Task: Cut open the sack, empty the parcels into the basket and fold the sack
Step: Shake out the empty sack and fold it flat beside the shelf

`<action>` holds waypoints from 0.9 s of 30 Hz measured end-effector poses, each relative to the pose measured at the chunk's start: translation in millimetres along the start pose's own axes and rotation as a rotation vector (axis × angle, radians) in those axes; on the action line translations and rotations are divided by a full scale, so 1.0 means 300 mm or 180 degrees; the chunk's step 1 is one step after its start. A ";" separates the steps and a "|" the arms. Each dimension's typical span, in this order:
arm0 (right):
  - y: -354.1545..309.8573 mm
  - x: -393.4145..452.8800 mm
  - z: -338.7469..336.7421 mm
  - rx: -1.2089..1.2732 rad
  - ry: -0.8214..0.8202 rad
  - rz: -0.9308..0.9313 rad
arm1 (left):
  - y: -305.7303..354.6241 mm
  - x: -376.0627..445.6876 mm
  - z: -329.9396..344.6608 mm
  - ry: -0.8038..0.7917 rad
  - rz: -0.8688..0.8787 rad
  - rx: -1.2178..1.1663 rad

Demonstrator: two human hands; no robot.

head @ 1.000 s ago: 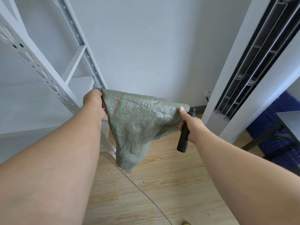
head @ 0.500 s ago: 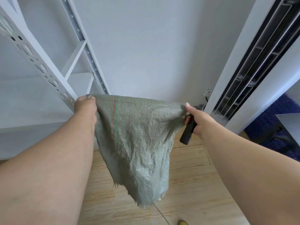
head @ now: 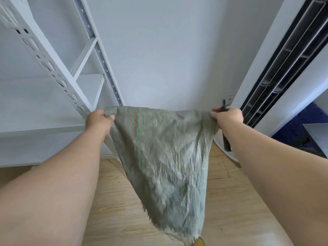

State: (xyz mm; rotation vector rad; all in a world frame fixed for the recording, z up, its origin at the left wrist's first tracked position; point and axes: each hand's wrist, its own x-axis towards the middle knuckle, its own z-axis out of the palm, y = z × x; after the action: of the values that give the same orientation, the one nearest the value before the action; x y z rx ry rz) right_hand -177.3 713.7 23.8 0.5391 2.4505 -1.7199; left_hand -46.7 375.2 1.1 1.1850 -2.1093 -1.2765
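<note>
A: State the sack's position.
B: The green woven sack hangs spread in the air above the wooden floor, frayed edge lowest, in front of the wall.
A: Hands?
B: The left hand grips the upper left corner. The right hand pinches the upper right corner and also grips a black cutter, handle pointing down.
A: Surroundings?
B: A white metal shelf rack stands at left.

Looks like a storeroom or small warehouse room: white slotted-steel shelving rack with bare shelves on the left, plain pale grey wall, light wood-plank floor, tall white floor-standing air conditioner on the right, stacked blue plastic crates beyond it.
</note>
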 end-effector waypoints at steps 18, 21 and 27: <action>0.002 -0.071 0.115 -0.2312 -0.0185 -0.0960 | 0.062 -0.134 0.095 -0.0667 0.0424 -0.0018; -0.062 -0.196 0.203 -0.0927 -0.1528 -0.1235 | 0.100 -0.200 0.170 -0.0839 0.0534 -0.0089; -0.050 -0.267 0.300 -0.0996 -0.1797 -0.1081 | 0.156 -0.240 0.136 -0.1448 0.0683 -0.0259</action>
State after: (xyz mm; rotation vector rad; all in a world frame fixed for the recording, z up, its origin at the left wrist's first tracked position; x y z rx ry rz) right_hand -118.5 607.6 27.4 -0.3677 2.3839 -1.2890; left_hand -56.2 466.1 27.2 0.6524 -2.3861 -1.6250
